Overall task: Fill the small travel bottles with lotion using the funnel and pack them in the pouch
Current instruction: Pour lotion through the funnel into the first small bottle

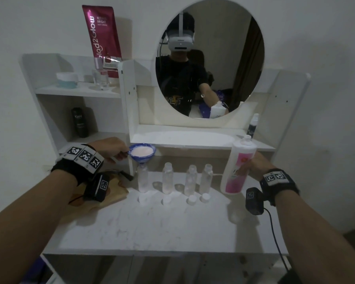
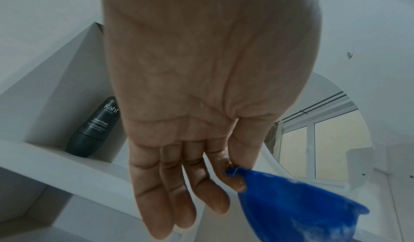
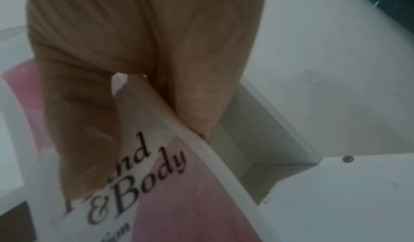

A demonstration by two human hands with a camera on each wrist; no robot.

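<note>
A blue funnel (image 1: 142,153), full of pale lotion, sits in the neck of the leftmost clear travel bottle (image 1: 143,180). My left hand (image 1: 113,149) pinches the funnel's tab between thumb and forefinger; in the left wrist view the funnel (image 2: 298,205) shows at lower right below my left hand (image 2: 233,170). Three more open bottles (image 1: 190,180) stand in a row to the right, with white caps (image 1: 192,200) in front. My right hand (image 1: 252,168) grips the big white-and-pink lotion bottle (image 1: 237,171), tilted slightly on the table; the lotion bottle's label (image 3: 134,183) fills the right wrist view.
A tan pouch (image 1: 111,194) lies under my left wrist. A white vanity shelf (image 1: 78,92) holds a jar, a glass, a magenta tube (image 1: 103,39) and a dark bottle (image 1: 80,125). A round mirror (image 1: 210,60) stands behind. A small spray bottle (image 1: 253,125) stands at back right.
</note>
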